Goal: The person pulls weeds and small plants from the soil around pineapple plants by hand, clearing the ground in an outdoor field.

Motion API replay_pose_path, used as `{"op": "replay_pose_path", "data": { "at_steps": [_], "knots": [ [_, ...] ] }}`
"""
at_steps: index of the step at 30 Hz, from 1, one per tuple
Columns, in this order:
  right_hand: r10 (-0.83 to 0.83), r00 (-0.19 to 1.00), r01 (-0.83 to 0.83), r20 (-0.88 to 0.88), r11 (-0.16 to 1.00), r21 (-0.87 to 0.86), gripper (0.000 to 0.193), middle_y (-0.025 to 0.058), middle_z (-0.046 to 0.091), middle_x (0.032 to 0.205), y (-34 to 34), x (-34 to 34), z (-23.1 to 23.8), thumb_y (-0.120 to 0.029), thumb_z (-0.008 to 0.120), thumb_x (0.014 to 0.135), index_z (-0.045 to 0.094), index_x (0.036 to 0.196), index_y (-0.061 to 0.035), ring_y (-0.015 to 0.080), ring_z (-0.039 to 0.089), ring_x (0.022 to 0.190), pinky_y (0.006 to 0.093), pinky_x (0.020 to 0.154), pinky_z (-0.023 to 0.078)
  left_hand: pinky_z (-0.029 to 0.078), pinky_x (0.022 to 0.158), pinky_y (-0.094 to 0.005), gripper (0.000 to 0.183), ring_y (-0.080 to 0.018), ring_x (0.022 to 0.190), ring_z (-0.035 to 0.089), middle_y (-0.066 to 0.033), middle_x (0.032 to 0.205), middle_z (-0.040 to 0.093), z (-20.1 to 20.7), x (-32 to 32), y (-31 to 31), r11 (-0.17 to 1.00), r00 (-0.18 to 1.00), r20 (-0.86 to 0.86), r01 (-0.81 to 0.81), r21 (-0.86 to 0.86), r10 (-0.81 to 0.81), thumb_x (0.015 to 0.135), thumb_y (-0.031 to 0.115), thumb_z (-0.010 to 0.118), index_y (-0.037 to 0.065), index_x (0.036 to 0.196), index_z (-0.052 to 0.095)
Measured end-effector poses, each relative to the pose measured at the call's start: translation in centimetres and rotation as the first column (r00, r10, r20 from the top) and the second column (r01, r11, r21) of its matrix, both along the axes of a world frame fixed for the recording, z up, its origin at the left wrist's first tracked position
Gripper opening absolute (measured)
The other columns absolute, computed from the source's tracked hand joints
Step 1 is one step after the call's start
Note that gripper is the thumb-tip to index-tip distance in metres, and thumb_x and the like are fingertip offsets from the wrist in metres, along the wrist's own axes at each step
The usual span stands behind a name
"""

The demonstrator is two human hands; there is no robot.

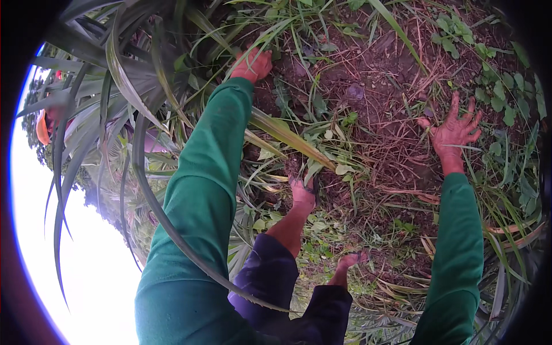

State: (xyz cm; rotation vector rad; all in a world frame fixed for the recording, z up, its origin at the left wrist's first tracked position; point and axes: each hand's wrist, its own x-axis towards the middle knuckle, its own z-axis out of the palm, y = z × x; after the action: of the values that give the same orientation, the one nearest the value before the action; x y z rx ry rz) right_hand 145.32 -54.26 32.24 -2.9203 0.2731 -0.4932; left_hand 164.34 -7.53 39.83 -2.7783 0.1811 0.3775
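Observation:
My left hand [253, 64] is closed low in the grass [265, 41] at the top, its fingers curled. Thin blades cross over it, and what is in the fingers seems to be grass stems, partly hidden. On the right, my right hand [455, 133] is spread with its fingers apart, over soil and dry stalks [402, 138]. Nothing is in it. Green leafy weeds [500, 95] grow just beyond its fingertips. Both arms wear green sleeves.
Long, stiff, spiny-edged leaves [123, 75] fill the left side, and one arches across my left arm. A yellowing leaf [293, 138] slants between my arms. My bare feet [303, 192] stand among weeds. Another person in an orange cap [42, 127] is partly behind the leaves at far left.

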Motion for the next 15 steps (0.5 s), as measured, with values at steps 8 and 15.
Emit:
{"op": "replay_pose_path", "data": {
  "at_steps": [8,15],
  "knots": [
    [-0.007,1.0,0.007,0.006,1.0,-0.012,0.122,0.0113,0.007,0.158,-0.2,0.1,-0.3,-0.091,0.058,0.05,0.017,0.151,-0.0375,0.0473,0.001,0.141,0.0751,0.101,0.007,0.05,0.087,-0.0497,0.039,-0.0429,0.095,0.062,-0.0217,0.103,0.066,-0.5,0.1,-0.9,0.976,0.986,-0.155,-0.084,-0.2,0.053,0.089,0.033,0.044,0.006,0.1,0.069],
    [-0.001,0.999,0.004,0.05,0.999,-0.051,0.117,0.0115,0.012,0.157,-0.2,0.1,-0.1,-0.092,0.053,0.054,0.019,0.152,-0.0362,0.046,0.007,0.14,0.0727,0.101,0.01,0.05,0.08,-0.0519,0.036,-0.0459,0.088,0.061,-0.0266,0.088,0.065,1.0,-7.5,-4.7,0.897,0.987,-0.143,-0.126,-0.423,0.071,0.085,0.032,0.046,0.002,0.09,0.065]
  ]
}}
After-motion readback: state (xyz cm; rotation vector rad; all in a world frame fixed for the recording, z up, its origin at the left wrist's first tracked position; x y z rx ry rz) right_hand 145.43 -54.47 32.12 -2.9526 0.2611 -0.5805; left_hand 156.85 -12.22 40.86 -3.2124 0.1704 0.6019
